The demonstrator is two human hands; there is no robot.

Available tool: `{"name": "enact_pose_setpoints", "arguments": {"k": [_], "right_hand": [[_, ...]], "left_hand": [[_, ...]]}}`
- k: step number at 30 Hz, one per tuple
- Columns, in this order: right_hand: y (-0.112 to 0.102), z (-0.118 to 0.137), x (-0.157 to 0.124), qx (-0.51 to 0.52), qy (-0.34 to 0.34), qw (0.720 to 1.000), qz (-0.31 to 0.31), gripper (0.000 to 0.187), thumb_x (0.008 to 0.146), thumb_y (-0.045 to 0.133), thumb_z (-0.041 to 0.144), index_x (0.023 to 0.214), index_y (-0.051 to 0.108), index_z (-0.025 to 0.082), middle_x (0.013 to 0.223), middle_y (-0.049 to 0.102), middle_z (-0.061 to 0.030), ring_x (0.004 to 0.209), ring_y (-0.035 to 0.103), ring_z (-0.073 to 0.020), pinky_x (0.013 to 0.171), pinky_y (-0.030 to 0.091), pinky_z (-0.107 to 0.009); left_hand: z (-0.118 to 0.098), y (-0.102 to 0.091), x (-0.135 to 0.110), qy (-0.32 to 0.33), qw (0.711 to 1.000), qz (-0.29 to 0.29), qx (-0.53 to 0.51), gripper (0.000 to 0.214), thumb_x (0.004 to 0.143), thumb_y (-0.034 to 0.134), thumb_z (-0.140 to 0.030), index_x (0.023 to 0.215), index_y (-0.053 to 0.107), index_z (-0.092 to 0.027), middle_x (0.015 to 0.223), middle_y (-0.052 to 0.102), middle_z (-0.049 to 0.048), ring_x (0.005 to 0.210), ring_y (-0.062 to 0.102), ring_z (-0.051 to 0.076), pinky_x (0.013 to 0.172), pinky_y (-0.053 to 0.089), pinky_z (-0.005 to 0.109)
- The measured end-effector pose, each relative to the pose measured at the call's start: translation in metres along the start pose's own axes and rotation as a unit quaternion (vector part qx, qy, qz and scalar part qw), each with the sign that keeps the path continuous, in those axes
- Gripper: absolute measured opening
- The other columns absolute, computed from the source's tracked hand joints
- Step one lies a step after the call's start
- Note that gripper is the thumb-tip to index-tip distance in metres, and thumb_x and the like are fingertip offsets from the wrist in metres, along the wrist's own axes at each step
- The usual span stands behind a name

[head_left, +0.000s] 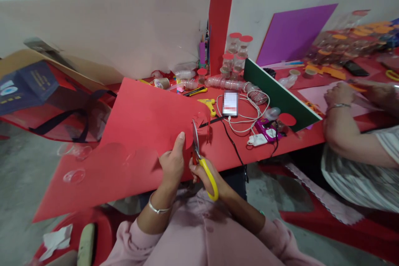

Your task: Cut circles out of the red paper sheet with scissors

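Red, flat and stiff-looking, the large sheet [146,112] is above the near left part of the long red desk [229,147], its lower right edge gripped by the left hand [171,162], thumb on top. The right hand [207,176] has its fingers closed around the yellow-handled metal scissors [197,141], whose blades point away from the body at the sheet's right edge; whether the blades are apart, I cannot tell. Beside their tips are curled red scraps [202,118]. Just beyond lie a yellow glue gun [210,106] and a yellow-and-black utility knife [198,91]. To the right, a phone with a lit screen [230,106] is plugged into a white cable [230,119], near a purple power strip [268,130] holding a white charger [257,139]. Clear plastic jars with red lids [228,60] stand stacked at the back, left of an upright dark green board [276,91]. Past that board, 1 co-worker's hand [340,93] rests by a pale pink sheet [314,93]. Clear plastic rounds [74,176] lie on the left.
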State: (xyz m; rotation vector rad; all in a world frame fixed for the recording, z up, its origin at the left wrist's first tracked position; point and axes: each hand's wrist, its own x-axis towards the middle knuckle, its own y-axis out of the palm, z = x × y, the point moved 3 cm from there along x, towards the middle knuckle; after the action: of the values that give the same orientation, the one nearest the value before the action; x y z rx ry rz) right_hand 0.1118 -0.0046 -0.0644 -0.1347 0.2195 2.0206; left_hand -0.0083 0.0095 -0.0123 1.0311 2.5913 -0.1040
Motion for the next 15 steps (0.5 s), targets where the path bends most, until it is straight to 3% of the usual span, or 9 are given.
{"name": "enact_pose_setpoints", "arguments": {"k": [8,15], "right_hand": [[-0.001,-0.002,0.001,-0.007,0.015,1.000,-0.006,0.014,0.092,0.058,0.032,0.084,0.058,0.021,0.067,0.053,0.0046,0.056,0.053,-0.0129,0.057,0.046,-0.025],[0.001,-0.011,0.002,0.003,0.028,1.000,-0.012,0.018,0.091,0.060,0.036,0.084,0.058,0.020,0.066,0.052,0.0048,0.055,0.052,-0.0127,0.055,0.048,-0.025]], "left_hand": [[-0.004,0.000,0.001,0.020,1.000,0.016,-0.003,0.041,0.067,0.089,-0.051,0.056,0.068,-0.017,0.051,0.049,-0.0032,0.060,0.056,0.015,0.060,0.050,0.028],[-0.005,-0.001,0.003,0.013,1.000,0.016,-0.010,0.041,0.066,0.090,-0.050,0.057,0.067,-0.018,0.053,0.054,-0.0017,0.063,0.062,0.017,0.063,0.053,0.030]]}}
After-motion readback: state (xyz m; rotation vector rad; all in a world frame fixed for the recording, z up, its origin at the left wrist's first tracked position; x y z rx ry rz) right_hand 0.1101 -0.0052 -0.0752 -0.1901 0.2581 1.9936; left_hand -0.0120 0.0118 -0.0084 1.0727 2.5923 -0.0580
